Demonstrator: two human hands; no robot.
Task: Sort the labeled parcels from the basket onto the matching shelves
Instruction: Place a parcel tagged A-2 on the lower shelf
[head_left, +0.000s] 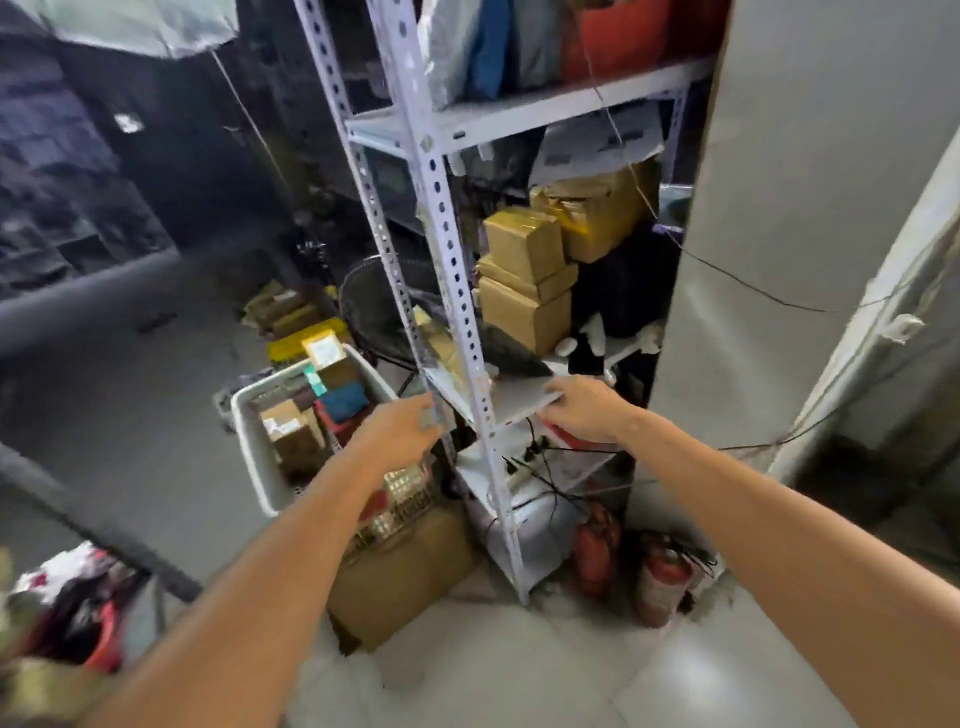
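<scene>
Head view: the left hand (402, 431) is at the rack's front upright (457, 291). The right hand (587, 410) touches the shelf (514, 400) edge. Blur hides both grips; cannot tell. The parcels (340, 402) lie in the basket (244, 421) on the floor, just left of the left hand.

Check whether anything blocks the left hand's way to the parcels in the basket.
Nothing visible does. The left hand is by the shelf post, and the parcels lie uncovered in the open-topped basket just to its left.
</scene>
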